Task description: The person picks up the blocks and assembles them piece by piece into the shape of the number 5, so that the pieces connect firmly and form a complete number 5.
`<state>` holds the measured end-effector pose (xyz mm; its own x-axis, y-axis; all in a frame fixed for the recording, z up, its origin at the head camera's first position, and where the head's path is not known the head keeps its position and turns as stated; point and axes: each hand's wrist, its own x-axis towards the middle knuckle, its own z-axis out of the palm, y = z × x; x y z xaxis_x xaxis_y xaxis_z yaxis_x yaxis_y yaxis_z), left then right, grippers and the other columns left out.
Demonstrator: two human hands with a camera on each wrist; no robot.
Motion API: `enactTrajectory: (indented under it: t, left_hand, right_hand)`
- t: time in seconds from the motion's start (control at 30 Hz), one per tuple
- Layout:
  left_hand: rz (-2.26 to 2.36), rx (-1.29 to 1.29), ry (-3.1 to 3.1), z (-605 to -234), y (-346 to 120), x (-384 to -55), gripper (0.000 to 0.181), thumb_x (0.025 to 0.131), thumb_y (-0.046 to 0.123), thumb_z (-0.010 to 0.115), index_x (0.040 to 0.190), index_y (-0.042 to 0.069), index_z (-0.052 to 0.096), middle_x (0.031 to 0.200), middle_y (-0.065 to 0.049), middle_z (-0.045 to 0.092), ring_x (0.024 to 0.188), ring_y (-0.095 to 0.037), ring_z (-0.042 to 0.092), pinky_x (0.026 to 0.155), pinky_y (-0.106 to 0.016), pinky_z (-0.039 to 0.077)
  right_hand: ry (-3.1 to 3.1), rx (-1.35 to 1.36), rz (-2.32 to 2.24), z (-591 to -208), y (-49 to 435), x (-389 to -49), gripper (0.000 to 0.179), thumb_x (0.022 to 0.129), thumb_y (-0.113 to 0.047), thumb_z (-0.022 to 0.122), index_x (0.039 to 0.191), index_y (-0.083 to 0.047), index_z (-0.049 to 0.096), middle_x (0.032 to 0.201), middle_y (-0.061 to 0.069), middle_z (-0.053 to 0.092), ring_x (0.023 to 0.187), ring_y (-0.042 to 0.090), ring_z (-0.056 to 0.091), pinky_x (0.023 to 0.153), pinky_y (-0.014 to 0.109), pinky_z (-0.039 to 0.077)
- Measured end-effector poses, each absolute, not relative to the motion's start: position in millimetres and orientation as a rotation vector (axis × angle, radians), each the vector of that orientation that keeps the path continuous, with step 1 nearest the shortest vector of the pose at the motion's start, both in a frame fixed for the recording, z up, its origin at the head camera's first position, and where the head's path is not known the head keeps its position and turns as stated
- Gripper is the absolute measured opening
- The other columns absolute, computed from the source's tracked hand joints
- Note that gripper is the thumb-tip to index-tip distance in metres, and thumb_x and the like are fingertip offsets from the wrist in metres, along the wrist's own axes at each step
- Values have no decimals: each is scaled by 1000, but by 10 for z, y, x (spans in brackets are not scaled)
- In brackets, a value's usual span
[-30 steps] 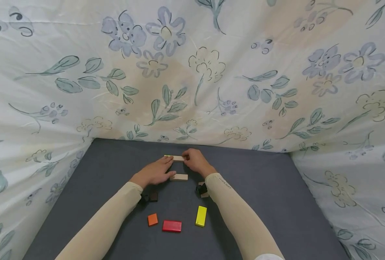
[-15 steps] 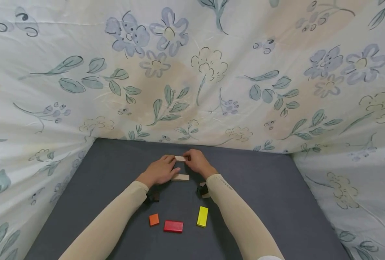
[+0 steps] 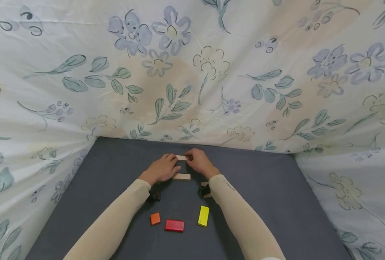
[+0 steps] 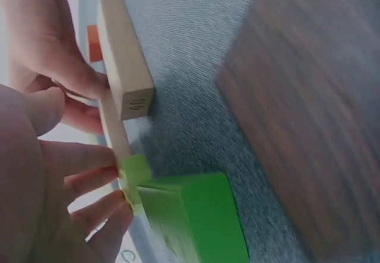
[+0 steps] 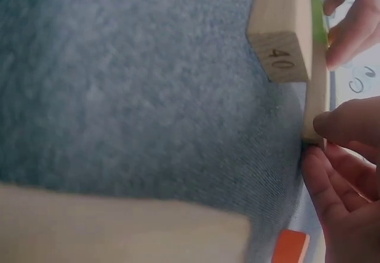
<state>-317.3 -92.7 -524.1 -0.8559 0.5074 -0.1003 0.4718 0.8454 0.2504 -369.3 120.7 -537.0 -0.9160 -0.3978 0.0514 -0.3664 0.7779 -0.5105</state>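
In the head view my right hand pinches the right end of the far pale wooden block, thumb on one side and fingers on the other in the right wrist view. My left hand lies at that block's left end. Its extended fingertips touch a yellow-green block lined up with the wooden one, and its thumb stands apart. Nearer lies a second pale wooden block, marked 40 on its end in the right wrist view. A bright green block stands close by the left fingers, mostly hidden from the head view.
A dark brown block sits under the left wrist, and another pale block under the right wrist. Closer to me are orange, red and yellow blocks. Flowered cloth walls the grey surface.
My left hand has shifted right, its fingers drawing together at the far block's left end and covering the yellowish end seen earlier. The right hand keeps its pinch, nearly still.
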Motion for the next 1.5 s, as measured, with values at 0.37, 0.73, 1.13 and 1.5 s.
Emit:
enactTrajectory:
  t: [0.37,0.73,1.13,1.5]
  left_hand:
    - [369,744,2826,-5206,-945,-3204,56,119,37,46,160,1,49,166,-17,40,156,-38,33,120,-57,38]
    - [391,762,2802,-5204,-977,-3180,58,119,37,45,163,0,45,169,-18,36,157,-39,31,120,-57,37]
    - [362,769,2790,-5225,-984,-3182,56,119,33,45,164,-1,43,169,-18,34,156,-39,31,121,-56,36]
    - [365,742,2792,-5223,-981,-3199,55,119,33,46,164,1,44,170,-15,35,157,-38,31,122,-56,35]
  right_hand:
    - [2966,-593,-935,-5188,1580,-3691,32,103,-7,74,135,-6,76,127,9,71,105,24,69,87,43,59]
    - [2953,-458,-848,-5135,1935,-3679,35,102,-10,76,137,-2,75,130,14,69,116,32,66,96,50,56]
    - [2898,-325,-816,-5283,1970,-3625,37,100,-10,79,137,-7,76,122,10,73,105,26,68,93,47,58]
    - [2883,-333,-852,-5301,1924,-3613,37,100,-10,80,136,-7,76,118,9,74,101,24,69,90,45,59]
